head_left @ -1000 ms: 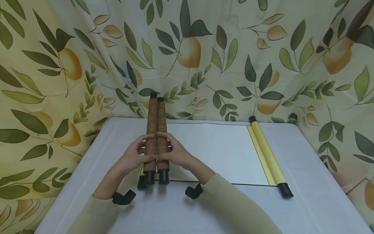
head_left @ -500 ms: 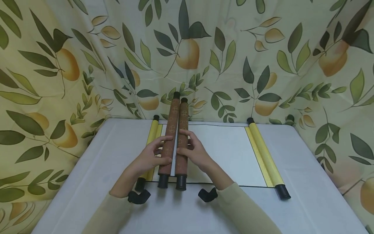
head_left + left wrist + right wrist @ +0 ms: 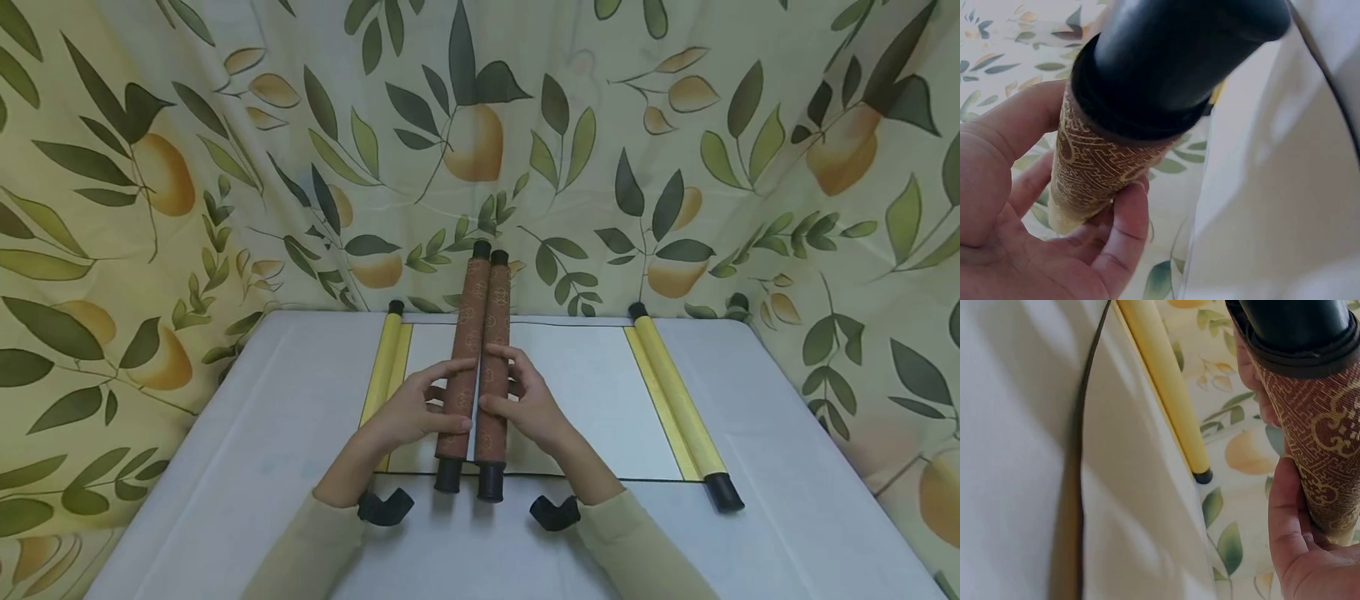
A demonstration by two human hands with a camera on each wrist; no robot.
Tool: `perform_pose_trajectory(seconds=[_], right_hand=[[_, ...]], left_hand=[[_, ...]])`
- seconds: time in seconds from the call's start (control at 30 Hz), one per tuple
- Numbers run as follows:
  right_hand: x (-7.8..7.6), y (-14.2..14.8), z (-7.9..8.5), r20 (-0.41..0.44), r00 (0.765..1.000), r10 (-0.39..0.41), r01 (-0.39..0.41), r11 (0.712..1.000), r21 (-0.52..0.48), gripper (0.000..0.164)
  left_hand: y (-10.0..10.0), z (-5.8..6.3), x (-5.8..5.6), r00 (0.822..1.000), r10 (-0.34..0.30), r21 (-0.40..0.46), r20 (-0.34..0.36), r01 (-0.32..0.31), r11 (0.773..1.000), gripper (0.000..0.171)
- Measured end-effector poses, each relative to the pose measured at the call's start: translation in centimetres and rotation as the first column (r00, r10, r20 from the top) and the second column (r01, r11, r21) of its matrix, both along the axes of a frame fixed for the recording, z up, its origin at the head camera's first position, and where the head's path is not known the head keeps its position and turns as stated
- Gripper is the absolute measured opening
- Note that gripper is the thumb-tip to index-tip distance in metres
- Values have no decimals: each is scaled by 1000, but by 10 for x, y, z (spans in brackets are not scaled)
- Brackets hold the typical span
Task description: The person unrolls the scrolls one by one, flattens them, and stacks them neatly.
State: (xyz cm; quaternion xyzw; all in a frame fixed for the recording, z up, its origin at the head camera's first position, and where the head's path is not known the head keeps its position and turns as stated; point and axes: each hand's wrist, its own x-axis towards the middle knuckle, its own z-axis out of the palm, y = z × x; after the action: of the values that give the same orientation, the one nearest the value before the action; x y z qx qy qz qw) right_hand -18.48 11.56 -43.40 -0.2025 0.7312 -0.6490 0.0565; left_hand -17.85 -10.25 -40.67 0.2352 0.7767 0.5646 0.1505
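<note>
Two brown patterned scroll rolls with black end knobs stand side by side, tilted, at the middle of the head view. My left hand grips the left roll, thumb on the near face. The right roll is held by my right hand. A narrow white strip shows between them; whether they join as one scroll is partly hidden. In the left wrist view, fingers curl round the brown roll below its black knob. The right wrist view shows the other roll in my right hand.
Beneath the rolls, a white scroll sheet lies spread on the table. Yellow rollers border it at the left and right. A leaf-and-fruit patterned cloth hangs behind.
Both hands have carried the brown rolls rightward, from over the left yellow roller to over the white sheet. The rolls spread slightly, then drew closer again. The left yellow roller has come into view.
</note>
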Motion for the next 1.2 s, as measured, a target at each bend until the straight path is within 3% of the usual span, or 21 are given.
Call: perform_pose_trajectory(seconds=[0.07,0.17,0.3,0.37,0.6,0.77,1.2], right_hand=[[2,3,5,2,1000,-5,5,1000,3,67],[8,9,17,4,1000,-17,17,1000,8,70],[15,16,31,-4,1000,1,-1,1000,-4,71],[17,19,34,-8,1000,14,-14,1000,-7,71],[27,21,41,20,997,70,-71,996,49,67],[31,17,43,21,999,36,-37,997,73,62],[28,16,52,33,999,24,-26,999,47,55]], left_hand=[[4,-1,-4,1000,-17,-6,-26,17,1000,75],[12,11,-4,996,-40,-4,-73,40,999,68],[21,24,-3,997,-38,93,-73,45,995,45],[24,24,-4,997,-31,131,-68,40,991,40],[25,25,3,999,7,153,38,-13,988,57],[25,27,8,995,-6,207,99,-15,978,56],[22,33,8,997,3,205,80,-20,979,54]])
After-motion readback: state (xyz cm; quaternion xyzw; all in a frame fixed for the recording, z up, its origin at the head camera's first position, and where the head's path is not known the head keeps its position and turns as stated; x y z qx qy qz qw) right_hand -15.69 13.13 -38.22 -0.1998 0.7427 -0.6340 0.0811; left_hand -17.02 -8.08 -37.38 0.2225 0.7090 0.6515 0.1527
